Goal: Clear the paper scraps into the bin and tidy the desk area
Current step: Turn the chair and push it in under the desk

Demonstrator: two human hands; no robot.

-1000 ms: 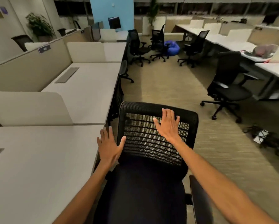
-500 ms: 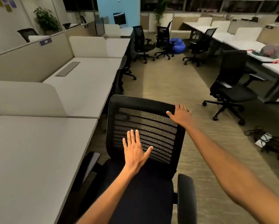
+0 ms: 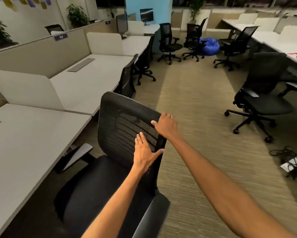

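Note:
A black office chair (image 3: pixel 123 121) with a mesh back stands right in front of me, next to the white desk (image 3: pixel 27 138) on the left. My right hand (image 3: pixel 165 125) grips the top right corner of the chair's back. My left hand (image 3: pixel 145 152) lies flat against the mesh lower down, fingers spread, holding nothing. The chair's seat (image 3: pixel 96 189) points toward me, and an armrest (image 3: pixel 152 215) sits at its right. No paper scraps and no bin are in view.
White desks with low dividers (image 3: pixel 24 88) run along the left. Another black chair (image 3: pixel 262 93) stands at the right on the carpet. Cables and a power strip (image 3: pixel 292 160) lie on the floor at the right. More chairs and a blue beanbag (image 3: pixel 210 46) stand farther back.
My right hand went from flat on the mesh to gripping the back's top right corner. My left hand moved from the chair's left edge onto the mesh. The chair has turned, its back now angled rightward.

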